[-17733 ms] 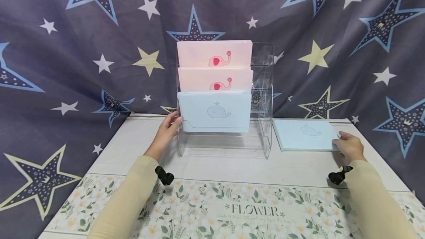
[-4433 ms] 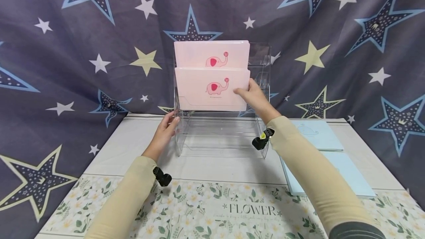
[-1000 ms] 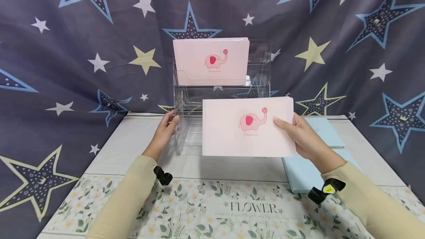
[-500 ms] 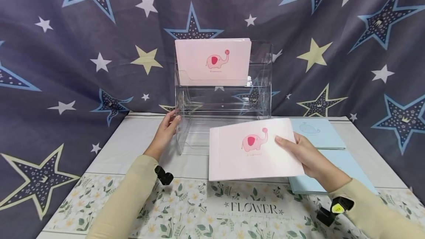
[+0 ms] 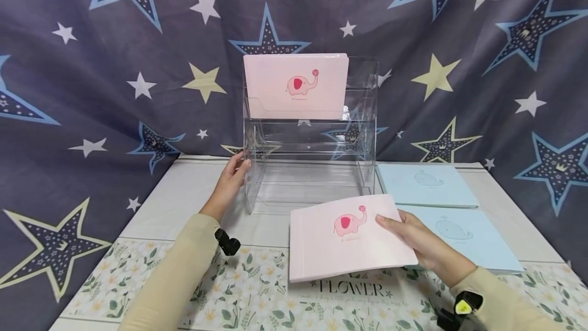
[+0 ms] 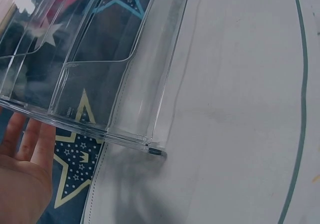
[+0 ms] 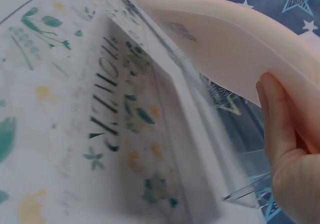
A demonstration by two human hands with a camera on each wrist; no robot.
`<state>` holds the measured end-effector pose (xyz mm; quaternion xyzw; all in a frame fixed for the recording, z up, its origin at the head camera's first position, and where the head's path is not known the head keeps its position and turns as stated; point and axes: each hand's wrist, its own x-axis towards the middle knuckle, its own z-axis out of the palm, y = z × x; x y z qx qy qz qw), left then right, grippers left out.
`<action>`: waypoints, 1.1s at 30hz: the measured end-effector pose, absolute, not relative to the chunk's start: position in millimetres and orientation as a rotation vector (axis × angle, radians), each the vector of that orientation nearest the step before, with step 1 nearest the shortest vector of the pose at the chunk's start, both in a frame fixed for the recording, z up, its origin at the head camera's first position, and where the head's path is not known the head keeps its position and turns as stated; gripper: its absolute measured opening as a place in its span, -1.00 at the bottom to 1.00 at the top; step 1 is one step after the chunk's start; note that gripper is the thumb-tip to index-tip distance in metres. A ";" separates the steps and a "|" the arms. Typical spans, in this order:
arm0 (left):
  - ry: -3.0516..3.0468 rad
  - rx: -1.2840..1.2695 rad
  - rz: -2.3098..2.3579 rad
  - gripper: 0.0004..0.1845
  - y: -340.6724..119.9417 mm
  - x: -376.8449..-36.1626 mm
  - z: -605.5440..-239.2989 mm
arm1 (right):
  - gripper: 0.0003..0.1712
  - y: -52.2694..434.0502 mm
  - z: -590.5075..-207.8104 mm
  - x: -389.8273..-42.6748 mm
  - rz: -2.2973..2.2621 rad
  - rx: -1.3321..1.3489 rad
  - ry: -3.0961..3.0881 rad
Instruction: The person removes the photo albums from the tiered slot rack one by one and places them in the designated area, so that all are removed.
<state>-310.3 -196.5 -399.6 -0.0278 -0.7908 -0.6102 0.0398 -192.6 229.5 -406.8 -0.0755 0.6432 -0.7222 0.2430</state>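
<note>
My right hand (image 5: 413, 241) grips the right edge of a pink notebook with an elephant on it (image 5: 344, 236), thumb on top, holding it low over the table in front of the rack. In the right wrist view the pink notebook (image 7: 235, 49) hangs tilted above the floral mat, with my fingers (image 7: 280, 119) under it. My left hand (image 5: 233, 178) rests with straight fingers against the left wall of the clear acrylic rack (image 5: 312, 167). The left wrist view shows the rack's wall (image 6: 100, 84) next to my left hand (image 6: 22, 174). Another pink elephant notebook (image 5: 296, 86) stands in the rack's top tier.
Two blue whale notebooks lie flat on the table to the right, one at the back (image 5: 424, 184) and one nearer (image 5: 464, 236). A floral mat printed FLOWER (image 5: 257, 295) covers the table's front. A starry cloth (image 5: 92, 91) hangs behind.
My right hand has carried the pink notebook down and toward me, from upright in front of the rack to nearly flat over the table. The left hand has stayed on the rack.
</note>
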 end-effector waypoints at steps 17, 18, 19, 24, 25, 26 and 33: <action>-2.424 -0.110 -1.890 -0.41 -185.4 -285.5 -370.8 | -0.19 232.0 -435.7 -194.5 -1.921 -0.077 1.779; -2.427 -0.106 -1.888 -0.41 -185.4 -285.8 -370.9 | -0.19 231.7 -435.9 -194.8 -1.915 -0.078 1.786; -2.430 -0.099 -1.883 -0.41 -185.3 -285.9 -371.0 | -0.19 231.3 -436.1 -195.3 -1.911 -0.077 1.794; -2.439 -0.082 -1.879 -0.41 -185.0 -286.5 -371.8 | -0.23 229.5 -439.0 -196.7 -1.884 -0.086 1.850; -2.439 -0.079 -1.878 -0.41 -185.0 -286.4 -371.9 | -0.24 229.1 -439.7 -196.8 -1.879 -0.089 1.865; -2.437 -0.080 -1.881 -0.41 -185.1 -286.4 -372.1 | -0.25 228.6 -440.4 -196.9 -1.876 -0.092 1.875; -2.423 -0.088 -1.867 -0.39 -190.4 -297.9 -385.9 | -0.26 223.4 -441.5 -195.9 -1.853 -0.032 1.952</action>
